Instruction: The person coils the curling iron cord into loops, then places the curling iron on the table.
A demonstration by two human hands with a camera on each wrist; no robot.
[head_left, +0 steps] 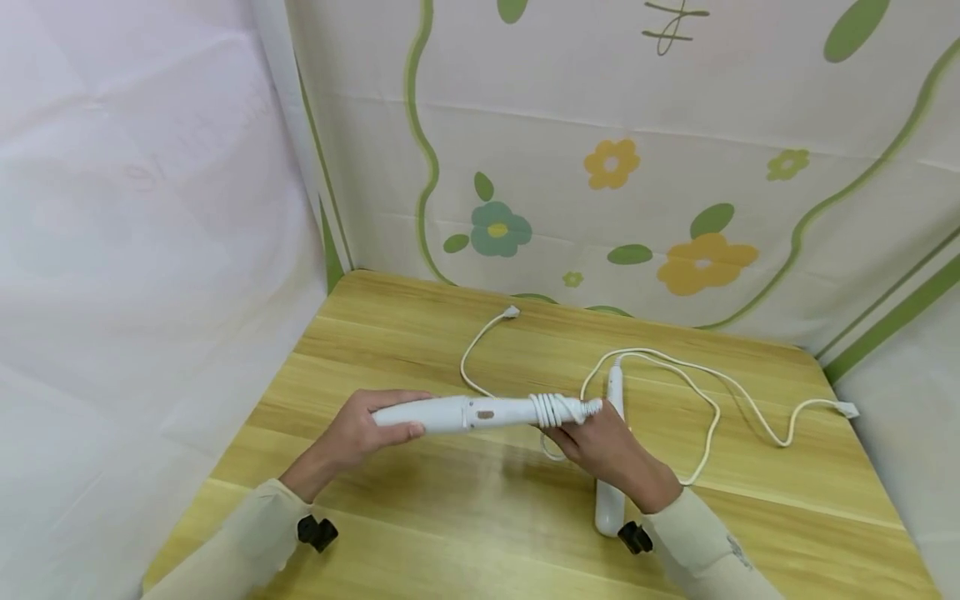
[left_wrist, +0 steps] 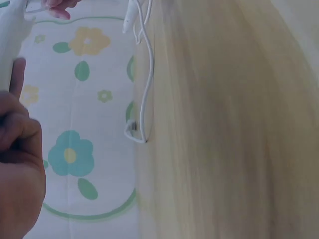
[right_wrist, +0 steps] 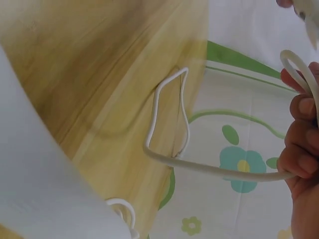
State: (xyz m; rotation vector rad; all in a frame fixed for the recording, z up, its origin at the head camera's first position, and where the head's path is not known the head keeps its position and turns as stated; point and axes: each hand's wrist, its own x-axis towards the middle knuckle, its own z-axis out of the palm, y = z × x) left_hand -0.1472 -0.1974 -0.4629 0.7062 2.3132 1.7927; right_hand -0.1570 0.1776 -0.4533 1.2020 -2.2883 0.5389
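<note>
White hair styler (head_left: 448, 414) held above desk (head_left: 450, 517), left hand's (head_left: 362, 429) fingers curled round its body. Right hand's (head_left: 600, 442) fingers grip its cord (right_wrist: 219, 172). Wrapping looks part-done: several turns on, plug (head_left: 512, 312) end loose on desk. Second styler (head_left: 611, 510), on desk, remains unwrapped.

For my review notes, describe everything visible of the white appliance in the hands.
The white appliance, possibly a hair straightener, is long, slim, smooth and plastic-looking, with a seam near mid-length and a small brownish panel beside it. It is held roughly level above the wooden table. The left hand grips one end; its white cord is wound around the other, where the right hand holds the cord. Its plug lies on the table.
</note>
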